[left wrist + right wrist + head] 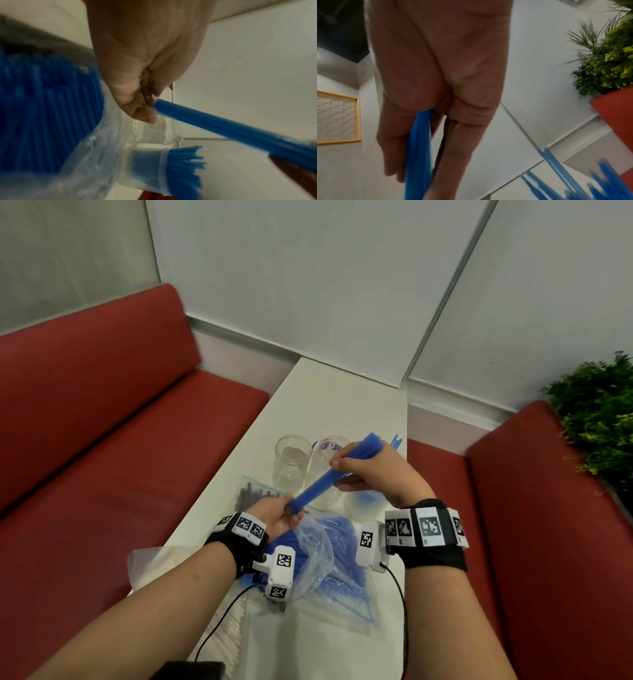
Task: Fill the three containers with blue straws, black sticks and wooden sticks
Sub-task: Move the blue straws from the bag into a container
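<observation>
A tight bundle of blue straws (325,482) slants over the white table (335,405). My left hand (291,510) grips its lower end and my right hand (342,470) is wrapped round its upper half. In the left wrist view my left hand (147,108) pinches the bundle (223,129). Behind it lie a clear container with blue straws (180,166) and an empty jar (163,134). The head view shows one empty jar (293,460), a second labelled jar (330,448), and straw tips (394,442) behind my right hand. In the right wrist view my right hand (412,173) holds the bundle (418,155).
An opened plastic bag of blue straws (329,553) lies under my wrists. A zip bag of black sticks (253,494) sits left of it. Red benches (137,457) flank the narrow table and a green plant (599,419) stands at the right.
</observation>
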